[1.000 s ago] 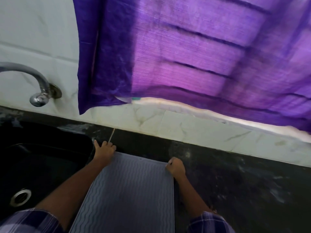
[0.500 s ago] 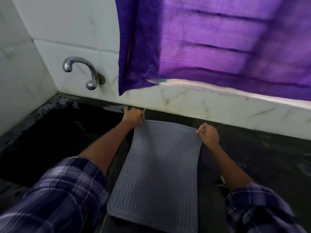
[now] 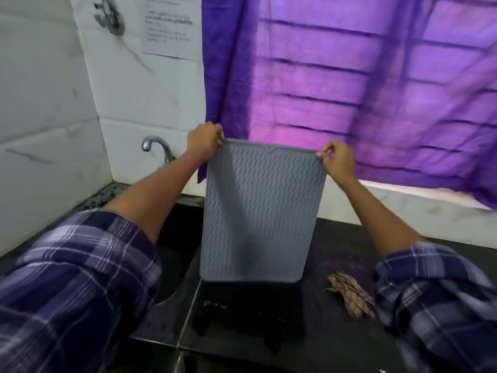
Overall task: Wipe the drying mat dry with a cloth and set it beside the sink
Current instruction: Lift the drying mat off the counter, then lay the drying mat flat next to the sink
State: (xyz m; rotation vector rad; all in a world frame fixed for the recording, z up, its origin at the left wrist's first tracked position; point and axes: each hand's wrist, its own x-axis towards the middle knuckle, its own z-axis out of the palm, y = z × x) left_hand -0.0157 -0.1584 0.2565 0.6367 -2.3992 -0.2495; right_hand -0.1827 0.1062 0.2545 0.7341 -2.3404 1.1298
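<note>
The grey drying mat (image 3: 258, 211), ribbed with wavy lines, hangs upright in the air above the black counter (image 3: 336, 332). My left hand (image 3: 204, 142) pinches its top left corner and my right hand (image 3: 337, 160) pinches its top right corner. A wet dark patch shows on the counter below the mat. A crumpled brown striped cloth (image 3: 349, 294) lies on the counter to the right, under my right forearm. The black sink (image 3: 174, 254) sits to the left, mostly hidden by my left arm.
A chrome tap (image 3: 156, 146) sticks out of the white tiled wall behind the sink. A purple curtain (image 3: 349, 90) hangs over the window behind the mat. A paper notice (image 3: 170, 25) and a metal hook (image 3: 109, 14) are on the wall above.
The mat lay flat on the counter with my hands at its far corners. Both hands have lifted it by those corners, so it hangs vertically. The view has tilted upward.
</note>
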